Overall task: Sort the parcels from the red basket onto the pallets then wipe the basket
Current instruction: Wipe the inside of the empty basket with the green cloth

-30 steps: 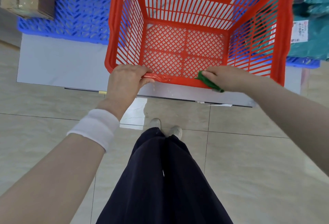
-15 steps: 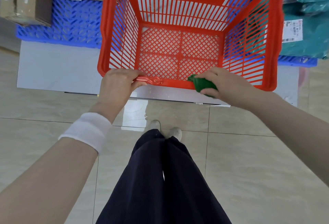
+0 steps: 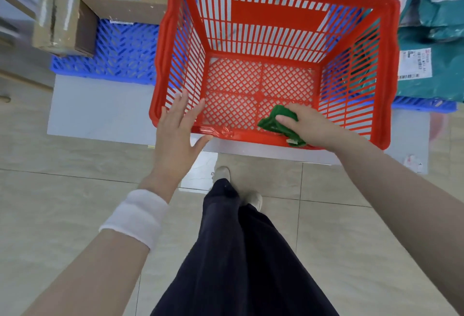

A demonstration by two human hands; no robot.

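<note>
At 12 o'clock, the empty basket (image 3: 273, 27) sits on the platform, long axis 9-to-3. My right hand (image 3: 308, 125) pinches the cloth (image 3: 278, 122) against its near wall, nearer the floor mesh; my left hand (image 3: 175, 127) hovers spread over the 9 o'clock rim corner.

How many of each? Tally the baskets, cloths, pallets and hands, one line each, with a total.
Red basket: 1
Green cloth: 1
Blue pallets: 2
Hands: 2, left hand and right hand
Total: 6
</note>
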